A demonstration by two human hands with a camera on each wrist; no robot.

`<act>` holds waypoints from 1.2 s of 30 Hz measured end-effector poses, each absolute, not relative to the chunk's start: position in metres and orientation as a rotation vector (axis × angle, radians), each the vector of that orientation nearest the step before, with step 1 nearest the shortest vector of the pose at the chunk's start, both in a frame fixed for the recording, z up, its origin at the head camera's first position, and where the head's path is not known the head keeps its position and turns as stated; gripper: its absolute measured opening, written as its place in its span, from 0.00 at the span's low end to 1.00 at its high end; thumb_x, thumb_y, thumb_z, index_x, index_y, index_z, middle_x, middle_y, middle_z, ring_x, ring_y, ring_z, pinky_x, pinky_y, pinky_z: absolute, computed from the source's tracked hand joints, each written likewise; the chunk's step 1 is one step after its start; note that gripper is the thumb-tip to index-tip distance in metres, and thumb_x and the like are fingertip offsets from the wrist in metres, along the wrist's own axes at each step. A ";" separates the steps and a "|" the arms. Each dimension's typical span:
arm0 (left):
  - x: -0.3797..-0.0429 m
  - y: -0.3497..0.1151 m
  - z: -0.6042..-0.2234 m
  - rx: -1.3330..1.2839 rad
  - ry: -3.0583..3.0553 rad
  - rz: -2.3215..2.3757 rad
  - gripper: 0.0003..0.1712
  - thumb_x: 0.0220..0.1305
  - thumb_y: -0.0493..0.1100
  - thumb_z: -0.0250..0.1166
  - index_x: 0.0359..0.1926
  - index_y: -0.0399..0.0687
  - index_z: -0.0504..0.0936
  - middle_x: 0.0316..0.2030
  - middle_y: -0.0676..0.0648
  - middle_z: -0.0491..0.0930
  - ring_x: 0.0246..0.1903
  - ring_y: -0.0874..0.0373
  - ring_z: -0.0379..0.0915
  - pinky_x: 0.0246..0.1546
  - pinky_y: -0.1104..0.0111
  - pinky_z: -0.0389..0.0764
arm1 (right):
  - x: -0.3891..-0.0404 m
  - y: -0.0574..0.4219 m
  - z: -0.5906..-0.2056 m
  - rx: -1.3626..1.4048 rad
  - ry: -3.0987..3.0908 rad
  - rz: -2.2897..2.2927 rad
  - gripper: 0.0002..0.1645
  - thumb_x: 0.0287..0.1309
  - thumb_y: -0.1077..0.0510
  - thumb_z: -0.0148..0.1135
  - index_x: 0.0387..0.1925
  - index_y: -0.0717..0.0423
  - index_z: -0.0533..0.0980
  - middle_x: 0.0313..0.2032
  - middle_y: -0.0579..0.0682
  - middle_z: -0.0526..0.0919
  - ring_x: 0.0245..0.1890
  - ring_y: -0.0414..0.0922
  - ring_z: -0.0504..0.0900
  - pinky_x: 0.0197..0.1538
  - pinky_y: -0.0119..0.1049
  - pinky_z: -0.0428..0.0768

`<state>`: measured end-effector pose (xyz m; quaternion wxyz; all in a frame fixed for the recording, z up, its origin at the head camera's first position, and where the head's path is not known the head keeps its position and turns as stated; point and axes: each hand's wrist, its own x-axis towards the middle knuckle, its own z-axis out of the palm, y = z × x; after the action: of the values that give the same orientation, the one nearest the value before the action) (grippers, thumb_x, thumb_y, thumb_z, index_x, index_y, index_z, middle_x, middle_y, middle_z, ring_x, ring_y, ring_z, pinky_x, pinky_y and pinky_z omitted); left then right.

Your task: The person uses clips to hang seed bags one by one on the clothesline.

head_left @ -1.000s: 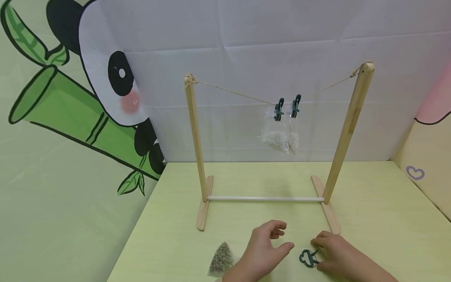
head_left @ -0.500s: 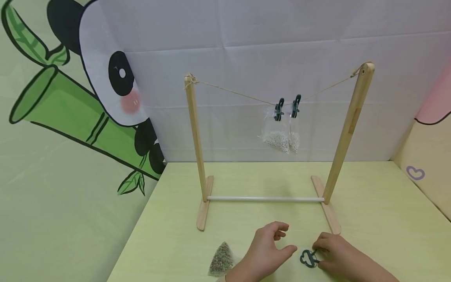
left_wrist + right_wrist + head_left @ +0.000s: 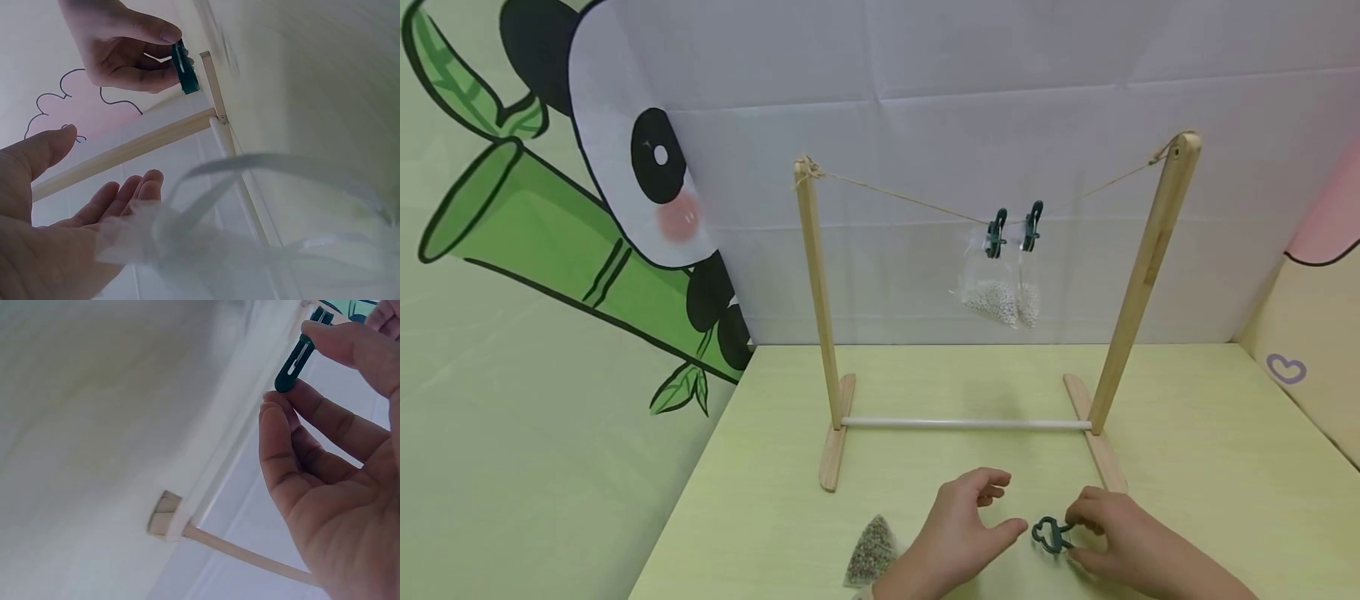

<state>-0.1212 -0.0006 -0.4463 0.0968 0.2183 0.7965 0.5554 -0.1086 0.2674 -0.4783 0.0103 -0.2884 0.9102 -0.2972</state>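
Observation:
Between thumb and fingers, my right hand (image 3: 1123, 542) pinches a dark green clip (image 3: 1051, 535) by its handles, low over the table's front. The right wrist view shows this clip (image 3: 303, 353) side-on at the fingertips. My left hand (image 3: 958, 529) is held to the left of the clip, thumb and fingers apart, holding nothing. A small clear bag of speckled grains (image 3: 871, 552) lies beside the left wrist, partly covered by it. Two similar clips (image 3: 996, 233) hold clear bags of white beads (image 3: 992, 300) on a string.
A wooden stand with a left post (image 3: 817, 292), a right post (image 3: 1146, 283) and a white crossbar (image 3: 966, 424) stands behind the hands. The sagging string (image 3: 898, 197) joins the post tops. Blurred translucent strips (image 3: 275, 165) cross the left wrist view.
My right hand has lifted the green clip slightly, moving it up and a little left. The left hand has shifted only slightly.

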 end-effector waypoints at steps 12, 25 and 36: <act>-0.121 -0.011 -0.437 0.676 2.327 1.640 0.26 0.62 0.46 0.76 0.60 0.50 0.81 0.52 0.60 0.79 0.51 0.64 0.76 0.54 0.66 0.78 | -0.110 0.246 -0.450 -1.220 2.900 -1.041 0.22 0.46 0.62 0.81 0.39 0.41 0.79 0.37 0.29 0.73 0.32 0.31 0.71 0.31 0.31 0.76; -0.122 -0.022 -0.434 0.761 2.322 1.677 0.22 0.63 0.45 0.75 0.57 0.51 0.83 0.51 0.59 0.81 0.50 0.63 0.77 0.54 0.66 0.78 | -0.111 0.218 -0.426 -1.284 2.941 -1.076 0.24 0.45 0.63 0.80 0.40 0.39 0.78 0.38 0.28 0.73 0.33 0.31 0.73 0.35 0.30 0.77; -0.122 -0.023 -0.432 0.777 2.263 1.704 0.20 0.64 0.44 0.75 0.56 0.47 0.84 0.49 0.58 0.82 0.48 0.64 0.80 0.52 0.69 0.78 | -0.111 0.208 -0.419 -1.319 2.921 -1.112 0.26 0.46 0.63 0.80 0.42 0.37 0.77 0.39 0.29 0.75 0.34 0.31 0.74 0.36 0.31 0.78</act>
<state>-0.1220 -0.0228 -0.4324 0.1019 0.2630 0.7664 0.5771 -0.1115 0.2081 -0.4191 -0.1252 -0.3856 0.8543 -0.3253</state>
